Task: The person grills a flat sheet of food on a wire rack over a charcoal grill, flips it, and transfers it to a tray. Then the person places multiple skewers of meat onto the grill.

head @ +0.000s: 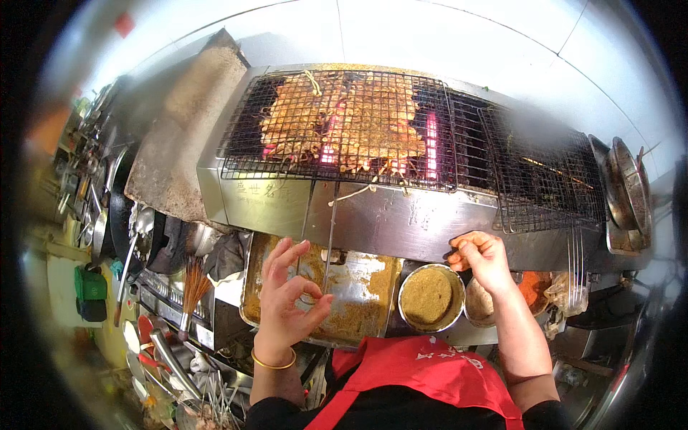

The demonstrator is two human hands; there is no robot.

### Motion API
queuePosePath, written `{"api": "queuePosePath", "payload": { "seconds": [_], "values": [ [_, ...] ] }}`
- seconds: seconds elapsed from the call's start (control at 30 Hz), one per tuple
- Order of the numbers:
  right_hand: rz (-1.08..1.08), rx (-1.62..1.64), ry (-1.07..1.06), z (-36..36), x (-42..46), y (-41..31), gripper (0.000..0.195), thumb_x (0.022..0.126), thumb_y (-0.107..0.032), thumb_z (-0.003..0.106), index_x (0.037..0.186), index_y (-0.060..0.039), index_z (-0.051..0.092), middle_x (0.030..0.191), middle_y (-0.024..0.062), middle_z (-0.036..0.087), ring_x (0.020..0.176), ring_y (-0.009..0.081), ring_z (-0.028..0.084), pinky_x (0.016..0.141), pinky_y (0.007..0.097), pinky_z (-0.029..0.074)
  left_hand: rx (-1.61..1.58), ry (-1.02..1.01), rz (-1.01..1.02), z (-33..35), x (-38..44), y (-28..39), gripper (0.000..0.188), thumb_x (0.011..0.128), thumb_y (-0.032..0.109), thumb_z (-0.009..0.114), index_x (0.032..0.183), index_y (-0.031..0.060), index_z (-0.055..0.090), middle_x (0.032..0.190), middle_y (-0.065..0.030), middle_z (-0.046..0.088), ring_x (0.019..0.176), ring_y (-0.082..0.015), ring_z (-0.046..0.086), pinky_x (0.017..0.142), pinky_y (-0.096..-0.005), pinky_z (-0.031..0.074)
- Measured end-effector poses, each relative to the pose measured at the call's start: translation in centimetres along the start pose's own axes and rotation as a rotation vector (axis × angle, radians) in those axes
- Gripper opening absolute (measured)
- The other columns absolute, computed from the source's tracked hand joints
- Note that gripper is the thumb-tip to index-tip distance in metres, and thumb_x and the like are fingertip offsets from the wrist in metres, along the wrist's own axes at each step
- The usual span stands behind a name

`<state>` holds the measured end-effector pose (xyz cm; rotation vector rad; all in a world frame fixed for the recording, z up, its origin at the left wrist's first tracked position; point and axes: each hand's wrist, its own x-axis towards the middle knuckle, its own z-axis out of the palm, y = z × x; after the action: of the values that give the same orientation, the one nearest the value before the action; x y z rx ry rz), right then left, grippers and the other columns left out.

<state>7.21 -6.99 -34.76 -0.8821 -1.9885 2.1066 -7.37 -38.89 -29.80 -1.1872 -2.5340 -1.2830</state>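
A wire grill basket [344,123] holds a flat layer of browned skewered food [371,121] over a steel grill [387,209] with glowing pink-red heating bars. Its long wire handle [332,226] extends towards me. My left hand [293,301] is at the handle's near end, thumb and index fingertip close together in a ring, the other fingers raised. Whether it grips the handle is unclear. My right hand [481,260] hovers by the grill's front edge with fingertips pinched together and stained orange. Any powder between them cannot be made out. Below it stands a bowl of yellowish-brown powder [427,295].
A powder-strewn metal tray [357,317] lies below the grill. Right of the bowl are pale powder [478,306] and red powder [532,285]. A second wire basket [543,166] rests at right, near stacked pans [623,188]. A bristle brush [193,293] and ladle [129,258] are left.
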Motion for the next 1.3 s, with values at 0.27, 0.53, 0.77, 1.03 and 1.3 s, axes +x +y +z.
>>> {"api": "queuePosePath", "payload": {
  "seconds": [0.27,0.53,0.77,1.03,1.3],
  "values": [
    [-0.077,-0.036,0.003,0.0,0.1,0.8,0.017,0.095,-0.009,0.054,0.095,0.0046,0.064,0.077,0.0116,0.068,0.063,0.0141,0.066,0.061,0.0267,0.057,0.189,0.009,0.162,-1.5,0.1,0.7,0.021,0.066,0.016,0.080,0.068,0.0128,0.059,0.132,-0.0119,0.055,0.131,-0.0368,0.041,0.109,-0.0573,0.027],
    [-0.386,-0.412,0.077,4.5,1.1,-1.0,0.028,0.092,-0.007,0.057,0.118,0.0044,0.057,0.084,0.0048,0.066,0.068,0.0086,0.060,0.060,0.0234,0.051,0.104,0.324,0.338,-4.6,4.6,3.9,0.025,0.067,0.022,0.081,0.072,0.0118,0.059,0.117,-0.0133,0.064,0.130,-0.0372,0.045,0.110,-0.0613,0.023],
    [0.057,0.230,-0.153,11.0,1.9,-6.1,0.053,0.094,-0.016,0.058,0.141,-0.0005,0.037,0.090,0.0094,0.068,0.063,0.0125,0.063,0.056,0.0260,0.053,0.046,0.379,0.472,-6.3,9.0,6.4,0.024,0.062,0.015,0.083,0.072,0.0105,0.062,0.122,-0.0100,0.063,0.129,-0.0366,0.045,0.111,-0.0589,0.022],
    [-0.185,-0.126,-0.272,11.3,3.1,-6.9,0.041,0.097,-0.012,0.052,0.136,-0.0021,0.046,0.084,0.0120,0.067,0.058,0.0119,0.060,0.054,0.0242,0.050,0.075,0.367,0.513,-7.3,10.0,6.2,0.022,0.065,0.022,0.083,0.076,0.0127,0.067,0.115,-0.0107,0.067,0.128,-0.0378,0.046,0.109,-0.0601,0.019],
    [-0.383,-0.422,-0.254,14.2,4.3,-5.9,0.051,0.093,-0.012,0.054,0.141,-0.0042,0.040,0.071,0.0039,0.064,0.050,0.0083,0.053,0.048,0.0243,0.044,0.006,0.357,0.504,-6.9,10.1,5.5,0.021,0.066,0.022,0.083,0.075,0.0137,0.066,0.118,-0.0076,0.066,0.128,-0.0376,0.046,0.109,-0.0620,0.018]
  ]
}}
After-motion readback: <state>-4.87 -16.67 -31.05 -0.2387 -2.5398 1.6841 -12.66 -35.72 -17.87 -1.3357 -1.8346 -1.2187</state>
